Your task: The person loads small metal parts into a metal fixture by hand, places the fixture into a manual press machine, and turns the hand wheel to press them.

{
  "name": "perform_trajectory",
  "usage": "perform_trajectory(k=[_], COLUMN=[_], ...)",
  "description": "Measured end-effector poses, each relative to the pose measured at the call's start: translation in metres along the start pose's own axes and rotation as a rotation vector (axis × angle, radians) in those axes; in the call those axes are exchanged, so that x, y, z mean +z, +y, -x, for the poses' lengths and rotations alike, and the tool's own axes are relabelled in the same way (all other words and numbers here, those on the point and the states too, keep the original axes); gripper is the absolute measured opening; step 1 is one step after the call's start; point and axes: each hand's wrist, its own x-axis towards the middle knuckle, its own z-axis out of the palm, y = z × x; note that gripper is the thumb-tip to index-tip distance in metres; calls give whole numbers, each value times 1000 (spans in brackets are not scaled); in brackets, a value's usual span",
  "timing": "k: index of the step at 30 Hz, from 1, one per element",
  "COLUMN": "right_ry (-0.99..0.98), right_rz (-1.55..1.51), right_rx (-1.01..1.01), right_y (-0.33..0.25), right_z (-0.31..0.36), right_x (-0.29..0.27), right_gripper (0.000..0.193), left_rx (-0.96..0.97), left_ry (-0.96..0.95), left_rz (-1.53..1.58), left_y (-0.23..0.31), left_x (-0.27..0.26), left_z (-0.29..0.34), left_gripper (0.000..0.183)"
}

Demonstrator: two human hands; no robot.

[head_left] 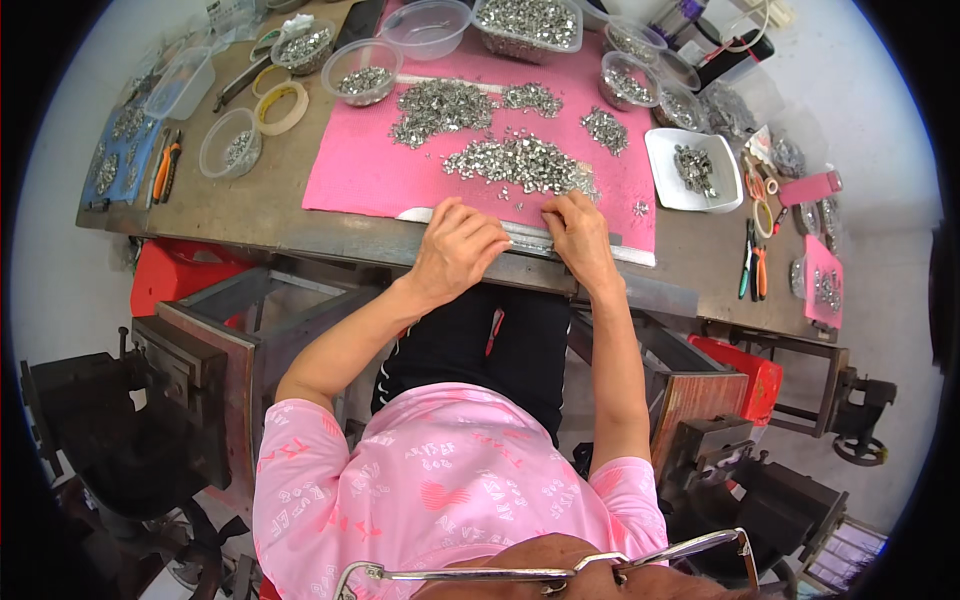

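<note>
My left hand (455,250) is closed at the table's front edge, its fingertips at a grey metal strip (530,240). Close to its right, my right hand (580,240) has thumb and fingers pinched together at the same strip, by the near side of a pile of small silver metal pieces (520,165). Whatever either hand pinches is too small or too covered to make out. The pile lies on a pink mat (350,170). Behind it spreads a larger heap of metal bits (440,108), with a smaller heap (605,130) to the right.
Right of the mat stands a white square dish (660,150) holding metal pieces. Clear plastic tubs (430,30) line the back. Tape rolls (282,108) and orange-handled pliers (167,172) lie left; more pliers (755,262) lie right. Red stools (165,275) show below the table.
</note>
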Motion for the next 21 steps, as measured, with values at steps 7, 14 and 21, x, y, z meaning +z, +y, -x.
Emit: perform_trajectory(k=[7, 14, 21], right_ry=[-56, -78, 38], right_rz=[-8, -168, -254], right_rx=[-6, 112, 8], right_y=[-1, -24, -42], right_z=[0, 9, 28], right_x=[-4, -10, 8], right_gripper=[9, 7, 9], left_rx=[-136, -149, -198], left_ry=[-55, -165, -139], left_rz=[-136, -217, 37], left_y=[-36, -43, -51], left_x=[9, 14, 4], left_z=[-30, -34, -30], left_gripper=[11, 8, 10])
